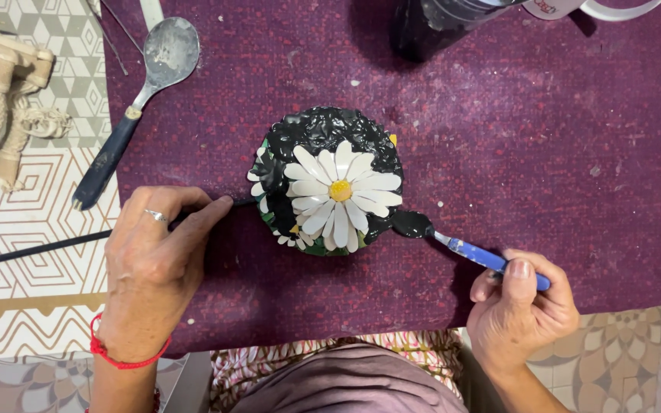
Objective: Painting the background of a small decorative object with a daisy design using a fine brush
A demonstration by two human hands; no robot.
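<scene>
Black-smeared spatula [437,235] in right hand [518,310]

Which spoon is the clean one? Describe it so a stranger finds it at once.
Start at the purple mat and go to its upper left corner. The grey spoon lies there untouched, with a dark handle; the blue-handled spoon in the right hand carries black paste.

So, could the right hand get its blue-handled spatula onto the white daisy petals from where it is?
Probably yes. The right hand holds the blue-handled spatula with its black-coated tip already at the round mosaic piece's edge, and nothing lies between it and the daisy petals.
</scene>
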